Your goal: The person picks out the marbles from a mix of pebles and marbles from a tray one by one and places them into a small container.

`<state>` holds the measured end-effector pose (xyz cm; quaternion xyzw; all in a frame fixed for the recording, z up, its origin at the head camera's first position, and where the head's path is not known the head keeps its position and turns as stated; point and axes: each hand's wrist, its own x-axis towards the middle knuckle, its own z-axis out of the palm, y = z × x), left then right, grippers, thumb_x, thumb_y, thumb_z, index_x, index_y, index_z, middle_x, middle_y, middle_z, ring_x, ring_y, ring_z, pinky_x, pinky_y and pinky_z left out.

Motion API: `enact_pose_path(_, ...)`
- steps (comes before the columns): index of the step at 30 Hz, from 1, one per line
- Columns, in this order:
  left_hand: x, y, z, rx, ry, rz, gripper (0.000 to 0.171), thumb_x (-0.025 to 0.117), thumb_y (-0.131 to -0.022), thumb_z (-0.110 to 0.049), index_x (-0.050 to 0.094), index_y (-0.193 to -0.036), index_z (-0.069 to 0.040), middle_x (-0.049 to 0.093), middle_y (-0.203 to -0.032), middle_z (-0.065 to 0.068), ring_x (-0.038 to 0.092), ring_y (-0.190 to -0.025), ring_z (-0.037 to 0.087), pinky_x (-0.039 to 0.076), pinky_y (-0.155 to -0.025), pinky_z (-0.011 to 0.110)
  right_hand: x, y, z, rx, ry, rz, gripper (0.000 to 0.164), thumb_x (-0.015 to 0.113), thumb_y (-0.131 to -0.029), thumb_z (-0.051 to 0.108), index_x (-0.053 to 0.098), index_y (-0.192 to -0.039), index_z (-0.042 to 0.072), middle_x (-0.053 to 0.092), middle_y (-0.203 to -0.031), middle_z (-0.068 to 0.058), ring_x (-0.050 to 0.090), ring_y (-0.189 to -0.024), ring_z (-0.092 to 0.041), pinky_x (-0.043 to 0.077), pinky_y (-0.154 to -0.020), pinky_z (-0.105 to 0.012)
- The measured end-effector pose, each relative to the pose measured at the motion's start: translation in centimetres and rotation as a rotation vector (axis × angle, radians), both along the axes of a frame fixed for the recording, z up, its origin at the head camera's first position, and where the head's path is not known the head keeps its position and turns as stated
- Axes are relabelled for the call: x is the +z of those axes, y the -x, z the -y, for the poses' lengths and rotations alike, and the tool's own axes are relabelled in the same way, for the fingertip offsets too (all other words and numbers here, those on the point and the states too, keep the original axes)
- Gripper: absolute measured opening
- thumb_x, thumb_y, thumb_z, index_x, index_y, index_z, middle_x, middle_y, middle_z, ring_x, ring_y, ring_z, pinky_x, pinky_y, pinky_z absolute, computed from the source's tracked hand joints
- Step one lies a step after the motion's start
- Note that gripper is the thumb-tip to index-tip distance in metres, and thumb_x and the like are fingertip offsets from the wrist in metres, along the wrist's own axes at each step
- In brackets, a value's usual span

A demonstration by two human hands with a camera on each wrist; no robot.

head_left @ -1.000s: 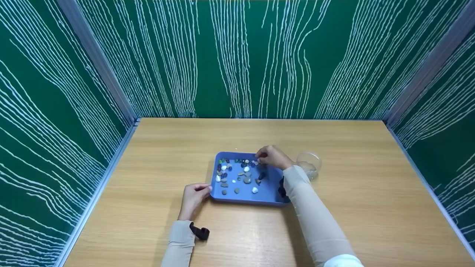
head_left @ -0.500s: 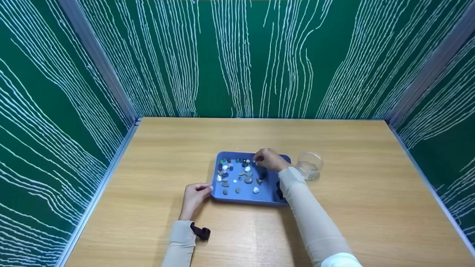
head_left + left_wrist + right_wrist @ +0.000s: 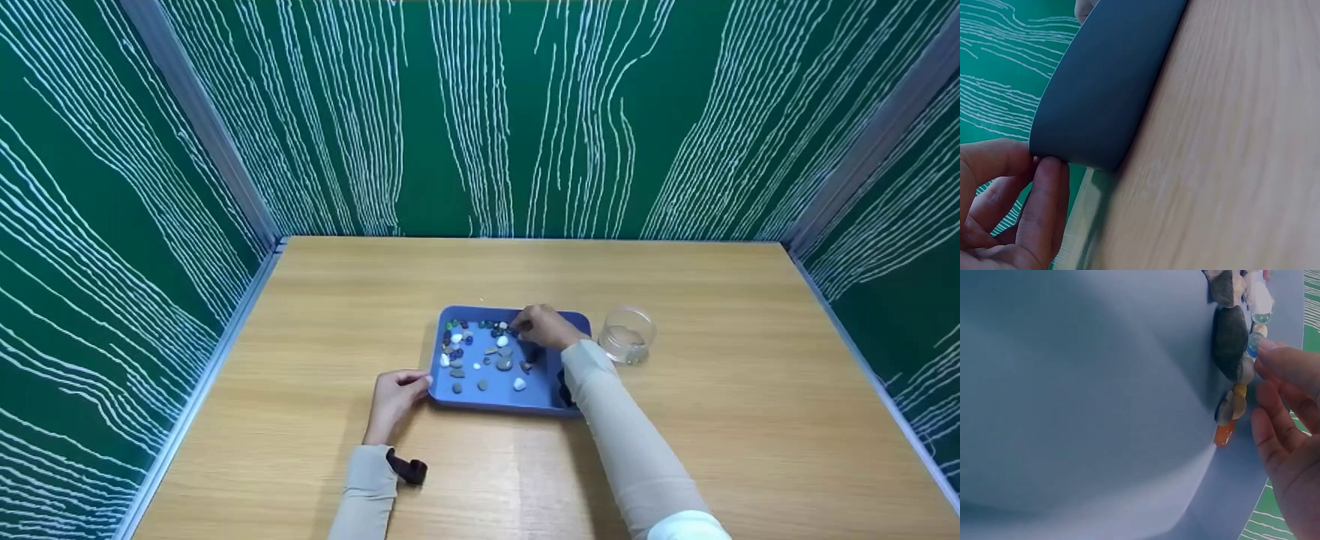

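A blue tray lies on the table, with stones and glass marbles spread over its floor. At its near left corner my left hand pinches the rim between thumb and fingers; the left wrist view shows this hold on the tray wall. My right hand reaches over the back of the tray. In the right wrist view, its thumb and finger pinch a clear bluish glass marble above a row of pebbles. A dark stone and an orange piece are near those fingers.
A clear round container with some clear content at the bottom stands to the right of the tray. White pebbles, including one, lie in the tray. Green panels with white lines enclose the wooden table.
My right hand has shifted slightly left and lower, closer to the stones at the tray's back. My left hand keeps its hold on the tray corner.
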<state>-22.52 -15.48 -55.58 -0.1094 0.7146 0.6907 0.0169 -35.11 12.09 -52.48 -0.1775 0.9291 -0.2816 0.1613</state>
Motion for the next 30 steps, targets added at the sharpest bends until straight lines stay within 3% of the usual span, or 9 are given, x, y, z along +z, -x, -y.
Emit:
enact_pose_path(5, 0.01, 0.11, 0.01, 0.005, -0.008, 0.003, 0.025, 0.068, -0.082, 0.001, 0.066, -0.103, 0.016, 0.071, -0.089, 0.012, 0.063, -0.074, 0.008, 0.057, -0.070, 0.019, -0.08, -0.04, -0.04, -0.004, -0.005, 0.000, 0.024, 0.062, -0.091, 0.002, 0.071, -0.112, 0.007, 0.068, -0.114, -0.012, 0.063, -0.088, -0.019, 0.058, -0.082, -0.033)
enact_pose_path(7, -0.79, 0.50, 0.12, 0.008, -0.017, 0.004, 0.025, 0.068, -0.082, 0.001, 0.067, -0.102, 0.015, 0.071, -0.089, 0.011, 0.064, -0.074, 0.008, 0.058, -0.071, 0.020, -0.11, -0.09, -0.05, -0.004, -0.006, -0.001, 0.023, 0.062, -0.090, 0.002, 0.071, -0.110, 0.007, 0.068, -0.113, -0.012, 0.063, -0.088, -0.019, 0.058, -0.081, -0.033)
enact_pose_path(13, -0.73, 0.52, 0.12, 0.000, -0.040, 0.011, 0.025, 0.068, -0.081, 0.003, 0.066, -0.103, 0.016, 0.070, -0.086, 0.007, 0.063, -0.073, 0.008, 0.057, -0.070, 0.020, -0.18, -0.29, 0.13, -0.015, -0.016, 0.032, 0.024, 0.061, -0.090, 0.002, 0.071, -0.112, 0.007, 0.068, -0.113, -0.012, 0.063, -0.087, -0.019, 0.058, -0.081, -0.033)
enact_pose_path(23, -0.40, 0.26, 0.15, -0.003, -0.082, 0.011, 0.028, 0.068, -0.082, 0.003, 0.064, -0.106, 0.017, 0.071, -0.090, 0.011, 0.064, -0.074, 0.008, 0.058, -0.072, 0.021, -0.46, -0.28, 0.01, 0.024, -0.022, -0.004, 0.022, 0.064, -0.089, 0.002, 0.072, -0.110, 0.006, 0.069, -0.110, -0.013, 0.063, -0.084, -0.018, 0.058, -0.078, -0.032)
enact_pose_path(30, -0.51, 0.27, 0.09, 0.000, -0.021, -0.011, 0.025, 0.067, -0.082, 0.003, 0.066, -0.102, 0.017, 0.071, -0.087, 0.010, 0.065, -0.073, 0.008, 0.059, -0.071, 0.021, -0.90, -0.46, -0.29, 0.079, 0.024, -0.097, 0.014, 0.068, -0.085, -0.001, 0.073, -0.098, 0.000, 0.071, -0.099, -0.015, 0.059, -0.075, -0.014, 0.052, -0.064, -0.025)
